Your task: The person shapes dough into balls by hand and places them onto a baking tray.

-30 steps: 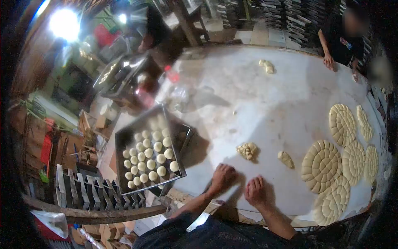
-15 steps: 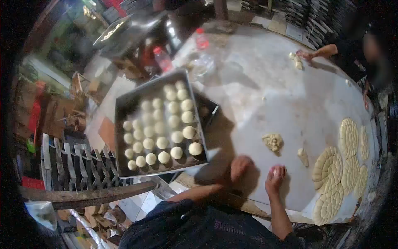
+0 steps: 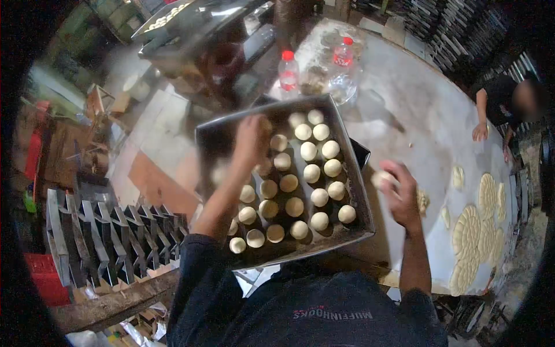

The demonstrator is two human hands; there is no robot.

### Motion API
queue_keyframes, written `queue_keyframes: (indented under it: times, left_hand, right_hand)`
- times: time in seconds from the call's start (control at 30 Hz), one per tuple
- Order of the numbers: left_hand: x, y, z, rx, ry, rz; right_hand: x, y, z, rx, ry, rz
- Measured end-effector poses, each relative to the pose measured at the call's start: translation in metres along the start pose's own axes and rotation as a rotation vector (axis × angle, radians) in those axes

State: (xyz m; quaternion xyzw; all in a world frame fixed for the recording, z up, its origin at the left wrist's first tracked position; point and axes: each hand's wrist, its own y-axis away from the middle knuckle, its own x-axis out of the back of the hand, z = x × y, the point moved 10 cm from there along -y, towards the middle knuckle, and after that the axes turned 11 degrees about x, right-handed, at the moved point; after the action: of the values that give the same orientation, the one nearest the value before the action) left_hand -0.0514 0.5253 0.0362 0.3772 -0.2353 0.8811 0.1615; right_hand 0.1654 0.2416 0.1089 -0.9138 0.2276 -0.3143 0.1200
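Note:
A dark metal baking tray (image 3: 289,251) lies at a slant before me, filled with rows of round, pale dough balls (image 3: 319,198). My left hand (image 3: 252,139) reaches over its far left part, fingers curled downward. What those fingers hold, if anything, is hidden, though dough sits close beside them. To the right of the tray, my right hand (image 3: 402,194) is closed around a dough ball (image 3: 384,178) just above the table. Partly behind this hand lies a lumpy piece of dough (image 3: 424,203) on the tabletop.
Two red-capped bottles (image 3: 288,75) (image 3: 343,55) stand beyond the tray. Scored dough pieces (image 3: 469,237) lie on the table (image 3: 399,133) at right. Across it is another person's hand (image 3: 480,132). Stacked metal trays (image 3: 110,237) stand at left.
My left hand has moved from the table up over the tray. My right hand has lifted from the tabletop with a dough ball. The view has turned left; the other person's arm has drawn back.

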Motion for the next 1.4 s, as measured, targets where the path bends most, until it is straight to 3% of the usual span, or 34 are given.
queue_keyframes:
  times: [0.03,0.07,0.1,0.17,0.2,0.27,0.37,0.43,0.53,0.6,0.67,0.73,0.77,0.8,0.83,0.87,0.93,0.97,1.0,1.07,1.1,1.13,1.2,1.27,1.3,1.37,1.4]
  left_hand:
    - [-0.006,-0.005,-0.021,-0.038,-0.069,0.042]
    - [-0.021,-0.008,-0.055,-0.035,-0.062,0.052]
    - [-0.048,-0.013,-0.099,0.083,0.101,-0.048]
    - [-0.03,-0.009,-0.06,-0.048,-0.132,-0.038]
    - [-0.032,-0.012,-0.064,0.019,-0.101,-0.153]
    - [-0.016,-0.006,-0.053,0.0,-0.118,-0.134]
    - [0.018,-0.003,0.001,0.077,-0.057,-0.14]
    - [0.02,-0.004,0.062,-0.076,-0.114,-0.11]
    - [-0.008,0.009,0.197,-0.36,-0.004,-0.272]
    - [-0.053,0.025,0.29,-0.531,0.04,-0.49]
    - [-0.12,0.047,0.372,-0.752,0.039,-0.659]
    - [-0.203,0.063,0.439,-0.864,0.0,-0.807]
    - [-0.258,0.07,0.458,-0.859,-0.082,-0.862]
    - [-0.309,0.078,0.478,-0.868,0.061,-0.931]
    - [-0.358,0.083,0.489,-0.877,0.199,-0.996]
    - [-0.416,0.09,0.5,-0.785,0.169,-1.1]
    - [-0.544,0.09,0.497,-0.382,0.109,-1.196]
    - [-0.568,0.094,0.511,-0.179,0.037,-1.166]
    - [-0.601,0.104,0.527,-0.201,0.019,-1.178]
    - [-0.655,0.114,0.545,-0.575,-0.715,-0.846]
    - [-0.638,0.121,0.561,-0.55,-0.523,-0.625]
    - [-0.642,0.141,0.567,-0.582,-0.548,-0.623]
    - [-0.623,0.14,0.562,-0.31,0.017,-0.419]
    - [-0.629,0.149,0.538,-0.316,0.123,-0.275]
    - [-0.627,0.157,0.508,-0.001,0.368,-0.515]
    - [-0.605,0.187,0.475,0.311,0.502,-0.872]
    - [-0.589,0.202,0.461,0.296,0.386,-1.006]
  right_hand:
    - [-0.03,-0.035,-0.034,0.231,0.125,-0.028]
    - [-0.061,-0.062,-0.054,0.353,0.026,-0.013]
    - [-0.089,-0.087,-0.075,0.558,-0.022,0.015]
    - [-0.17,-0.134,-0.048,0.58,-0.025,-0.094]
    - [-0.202,-0.148,-0.024,0.587,-0.019,-0.143]
    - [-0.234,-0.142,-0.001,0.585,0.457,-0.369]
    - [-0.163,-0.101,0.006,0.564,0.266,-0.205]
    - [-0.065,-0.053,0.03,0.515,0.18,0.078]
    - [0.083,0.072,0.111,-0.012,0.496,0.389]
    - [0.149,0.176,0.165,-0.303,0.565,0.639]
    - [0.173,0.249,0.19,-0.332,0.554,0.75]
    - [0.171,0.313,0.225,-0.454,0.575,0.699]
    - [0.168,0.343,0.25,-0.617,0.507,0.531]
    - [0.132,0.445,0.34,-0.697,-0.369,0.902]
    - [0.157,0.431,0.291,-0.509,0.134,0.684]
    - [0.175,0.424,0.233,-0.337,0.699,0.57]
    - [0.186,0.445,0.247,-0.473,0.593,0.6]
    - [0.2,0.447,0.24,-0.446,0.518,0.724]
    - [0.217,0.448,0.236,-0.407,0.453,0.836]
    - [0.226,0.434,0.233,-0.432,0.496,0.766]
    - [0.232,0.431,0.235,-0.453,0.464,0.775]
    - [0.234,0.43,0.237,-0.477,0.423,0.787]
    - [0.238,0.429,0.241,-0.481,0.417,0.835]
    - [0.243,0.424,0.246,-0.466,0.423,0.86]
    - [0.248,0.421,0.244,-0.451,0.462,0.891]
    - [0.256,0.412,0.24,-0.424,0.537,0.887]
    - [0.259,0.404,0.239,-0.407,0.528,0.88]
